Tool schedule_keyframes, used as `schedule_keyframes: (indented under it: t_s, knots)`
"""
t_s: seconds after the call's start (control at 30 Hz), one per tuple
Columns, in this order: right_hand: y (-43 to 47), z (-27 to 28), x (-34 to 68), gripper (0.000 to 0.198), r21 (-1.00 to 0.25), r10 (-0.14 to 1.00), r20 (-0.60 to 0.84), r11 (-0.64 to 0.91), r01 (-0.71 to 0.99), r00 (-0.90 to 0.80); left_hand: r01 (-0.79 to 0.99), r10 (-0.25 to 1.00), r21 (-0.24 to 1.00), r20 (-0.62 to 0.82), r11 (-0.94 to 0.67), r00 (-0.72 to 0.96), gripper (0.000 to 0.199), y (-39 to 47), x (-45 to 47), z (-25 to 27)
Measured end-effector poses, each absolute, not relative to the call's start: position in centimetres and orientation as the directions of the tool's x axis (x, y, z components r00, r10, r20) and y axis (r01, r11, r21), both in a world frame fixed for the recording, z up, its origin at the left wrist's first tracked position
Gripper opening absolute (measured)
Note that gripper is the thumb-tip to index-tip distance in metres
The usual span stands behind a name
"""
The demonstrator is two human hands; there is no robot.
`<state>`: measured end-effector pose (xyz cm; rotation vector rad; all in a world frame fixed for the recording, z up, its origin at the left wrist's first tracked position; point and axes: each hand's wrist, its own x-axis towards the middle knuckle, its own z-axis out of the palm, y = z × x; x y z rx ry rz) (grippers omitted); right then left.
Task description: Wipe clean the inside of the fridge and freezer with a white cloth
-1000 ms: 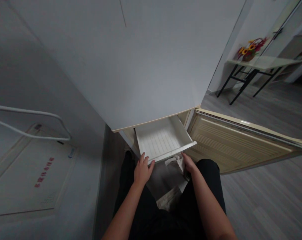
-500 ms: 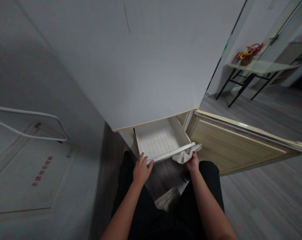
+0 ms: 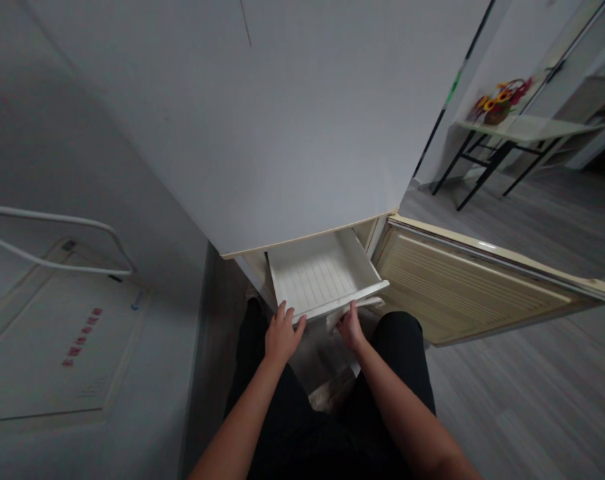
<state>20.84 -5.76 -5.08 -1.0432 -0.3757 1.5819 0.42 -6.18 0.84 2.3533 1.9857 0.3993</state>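
Observation:
A white drawer with a ribbed bottom is pulled partway out of the lower compartment of a refrigerator-like cabinet. At the drawer's front left corner is my left hand, its fingers over the front edge and its thumb apart. My right hand is closed on a pale cloth, just below the right half of the drawer front. Part of the cloth is hidden behind this hand. Nothing lies in the visible part of the drawer.
An open cream door stands out to the right of the drawer. Beneath my knees lies a pale object I cannot make out. A wall panel and a white rail are at left; a table with flowers is farther right.
My right hand has moved left along the drawer front, carrying the cloth with it. My left hand stays at the drawer's left corner. The view has shifted slightly.

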Motion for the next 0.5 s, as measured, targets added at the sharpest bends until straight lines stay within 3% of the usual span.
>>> schedule_keyframes:
  t_s: [0.13,0.2,0.27,0.37,0.5]
  knots:
    - [-8.1,-2.8,14.5,0.065,-0.565,0.852,-0.373,-0.523,-0.638,-0.368,0.970,0.977,0.174,0.157,-0.168,0.141,0.047,-6.2,0.5,0.9]
    - [-8.9,-1.7,12.1,0.063,-0.527,0.824,-0.372,-0.567,-0.633,-0.428,0.970,0.978,0.173,0.145,-0.172,0.147,0.048,-6.2,0.4,0.8]
    - [-9.2,-0.8,10.7,0.061,-0.518,0.859,-0.381,-0.504,-0.691,-0.342,0.967,0.977,0.174,0.140,-0.183,0.160,0.048,-6.2,0.3,0.7]
    - [-8.6,0.1,11.1,0.055,-0.568,0.925,-0.377,-0.277,-0.775,-0.055,0.962,0.973,0.192,0.163,-0.196,0.166,0.049,-6.1,0.0,0.5]
    - [-6.3,0.7,17.1,0.051,-0.755,0.814,-0.384,-0.004,-0.655,0.437,0.950,0.960,0.208,0.207,-0.232,0.189,0.052,-6.0,-0.2,0.6]
